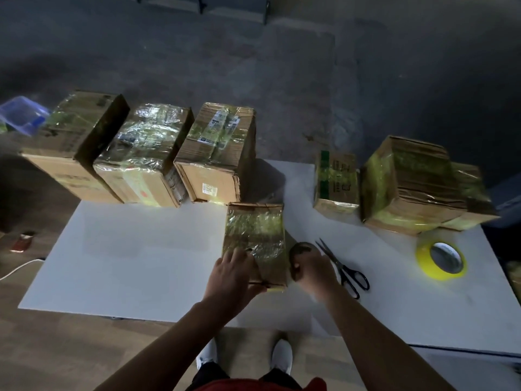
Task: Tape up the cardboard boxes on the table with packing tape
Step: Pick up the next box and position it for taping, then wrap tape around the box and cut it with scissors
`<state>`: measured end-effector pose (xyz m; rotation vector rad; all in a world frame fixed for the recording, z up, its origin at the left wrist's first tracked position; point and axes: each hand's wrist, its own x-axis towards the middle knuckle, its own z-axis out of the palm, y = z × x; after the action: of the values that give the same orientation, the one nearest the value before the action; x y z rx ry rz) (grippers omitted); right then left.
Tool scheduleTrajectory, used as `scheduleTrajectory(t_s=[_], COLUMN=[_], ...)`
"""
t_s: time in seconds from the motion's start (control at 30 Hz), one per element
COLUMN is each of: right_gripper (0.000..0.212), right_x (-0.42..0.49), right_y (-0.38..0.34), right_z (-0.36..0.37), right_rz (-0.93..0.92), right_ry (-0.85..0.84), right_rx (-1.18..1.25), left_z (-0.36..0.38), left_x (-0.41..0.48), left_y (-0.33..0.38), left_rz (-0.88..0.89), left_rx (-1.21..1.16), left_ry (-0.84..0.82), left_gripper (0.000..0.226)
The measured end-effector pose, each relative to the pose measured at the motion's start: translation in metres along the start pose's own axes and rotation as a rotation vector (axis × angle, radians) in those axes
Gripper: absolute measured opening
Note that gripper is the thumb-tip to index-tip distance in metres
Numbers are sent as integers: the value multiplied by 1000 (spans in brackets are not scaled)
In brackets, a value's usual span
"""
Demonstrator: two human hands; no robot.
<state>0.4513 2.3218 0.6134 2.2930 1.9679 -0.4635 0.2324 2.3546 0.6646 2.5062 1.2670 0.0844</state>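
A small cardboard box (255, 238) with shiny tape over its top stands at the middle of the white table (127, 263). My left hand (231, 273) presses on the near left part of its top with fingers spread flat. To the right of the box, my right hand (311, 270) grips a dark roll of packing tape (301, 249) held against the box's right side. Three larger taped boxes (141, 153) line the table's back left. Three more taped boxes (408, 182) stand at the back right.
Black scissors (342, 268) lie just right of my right hand. A yellow tape roll (441, 259) lies flat near the right edge. A blue plastic tub (22, 114) sits at the far left. A red object (22, 241) and a white cable (17, 270) lie on the floor.
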Motion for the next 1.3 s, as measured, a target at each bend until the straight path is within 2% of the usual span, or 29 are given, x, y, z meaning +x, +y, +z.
scheduleTrajectory(t_s=[0.17, 0.23, 0.4, 0.47, 0.63, 0.8, 0.93, 0.97, 1.03, 1.13, 1.2, 1.3], right_gripper=[6, 14, 18, 15, 15, 27, 34, 41, 49, 31, 21, 22], right_x=[-1, -1, -2, 0, 4, 2, 5, 8, 13, 22, 25, 28], right_y=[-2, -6, -20, -31, -50, -59, -61, -61, -63, -66, -69, -71], right_z=[-25, -39, -68, -74, -80, -90, -97, -98, -99, -96, -96, -99], right_rz=[159, 176, -14, -121, -274, -366, -117, -48, 43, 88, 97, 122], right_ry=[331, 432, 690, 775, 856, 743, 765, 738, 563, 322, 313, 317], right_rx=[138, 172, 154, 100, -9, 102, 364, 430, 575, 799, 875, 928], left_z=[-16, -23, -40, -47, -60, -62, -63, -63, -63, -61, -60, -58], left_x=[19, 33, 63, 70, 77, 67, 57, 55, 52, 47, 46, 46], left_y=[10, 18, 33, 36, 29, 9, -8, -12, -17, -21, -22, -26], left_rz=[-59, -111, -253, -262, -307, -392, -395, -385, -356, -305, -306, -320], left_rx=[-329, -507, -847, -911, -955, -1100, -1200, -1218, -1259, -1276, -1292, -1317], left_ry=[84, 52, -71, -42, 42, 57, 93, 96, 92, 57, 15, -62], left_gripper=[26, 14, 23, 31, 22, 21, 16, 15, 10, 8, 10, 17])
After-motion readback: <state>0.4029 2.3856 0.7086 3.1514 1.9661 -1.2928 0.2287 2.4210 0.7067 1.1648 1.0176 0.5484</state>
